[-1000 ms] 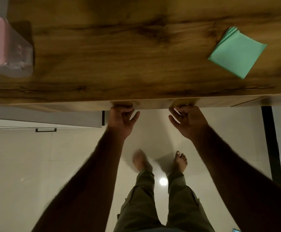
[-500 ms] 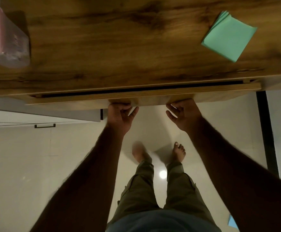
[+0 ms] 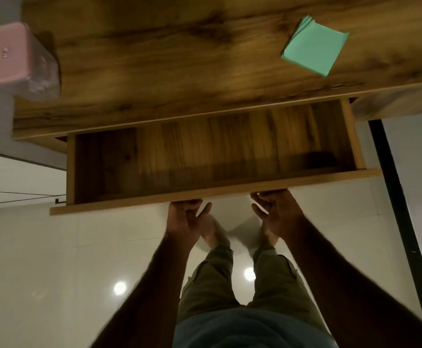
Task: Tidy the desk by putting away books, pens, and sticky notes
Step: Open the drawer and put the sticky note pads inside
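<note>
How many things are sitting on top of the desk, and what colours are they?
Green: 1, the stack of sticky notes
Pink: 1, the pink-lidded box
Total: 2

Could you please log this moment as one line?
drawer: open | left hand: grips drawer | right hand: grips drawer | sticky notes: on desk

No text, label, brand or number can be read. The green sticky notes (image 3: pixel 314 47), far right, show a plain face; small marks on the pink box (image 3: pixel 5 54), far left, are too blurred.
</note>
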Available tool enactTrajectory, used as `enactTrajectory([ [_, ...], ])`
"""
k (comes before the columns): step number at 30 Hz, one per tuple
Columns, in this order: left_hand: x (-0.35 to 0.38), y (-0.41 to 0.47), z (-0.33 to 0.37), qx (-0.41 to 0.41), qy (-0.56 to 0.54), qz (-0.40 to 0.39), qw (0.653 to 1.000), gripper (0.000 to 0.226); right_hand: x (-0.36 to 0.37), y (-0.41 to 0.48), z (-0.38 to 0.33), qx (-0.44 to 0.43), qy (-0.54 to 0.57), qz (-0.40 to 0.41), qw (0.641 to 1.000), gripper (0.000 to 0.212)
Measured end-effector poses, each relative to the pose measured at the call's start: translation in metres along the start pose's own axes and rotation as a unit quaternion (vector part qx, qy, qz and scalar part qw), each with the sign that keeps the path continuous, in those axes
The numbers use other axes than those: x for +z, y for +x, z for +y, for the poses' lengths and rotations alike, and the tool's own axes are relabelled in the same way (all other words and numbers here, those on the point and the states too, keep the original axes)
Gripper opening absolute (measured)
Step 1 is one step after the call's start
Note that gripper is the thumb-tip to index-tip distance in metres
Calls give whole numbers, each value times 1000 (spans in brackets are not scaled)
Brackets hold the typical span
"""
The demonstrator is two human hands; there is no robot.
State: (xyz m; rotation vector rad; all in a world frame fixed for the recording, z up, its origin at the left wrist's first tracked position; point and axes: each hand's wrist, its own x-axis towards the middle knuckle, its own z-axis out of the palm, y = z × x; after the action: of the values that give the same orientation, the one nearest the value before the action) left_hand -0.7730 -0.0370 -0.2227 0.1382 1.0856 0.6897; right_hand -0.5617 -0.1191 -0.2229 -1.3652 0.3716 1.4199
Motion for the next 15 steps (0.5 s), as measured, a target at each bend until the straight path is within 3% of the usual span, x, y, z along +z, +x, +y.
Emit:
enactTrajectory([
  [15,-41,-67,-65,57,22,23,998,31,-70,-37,64,28,-17,-38,999,24],
])
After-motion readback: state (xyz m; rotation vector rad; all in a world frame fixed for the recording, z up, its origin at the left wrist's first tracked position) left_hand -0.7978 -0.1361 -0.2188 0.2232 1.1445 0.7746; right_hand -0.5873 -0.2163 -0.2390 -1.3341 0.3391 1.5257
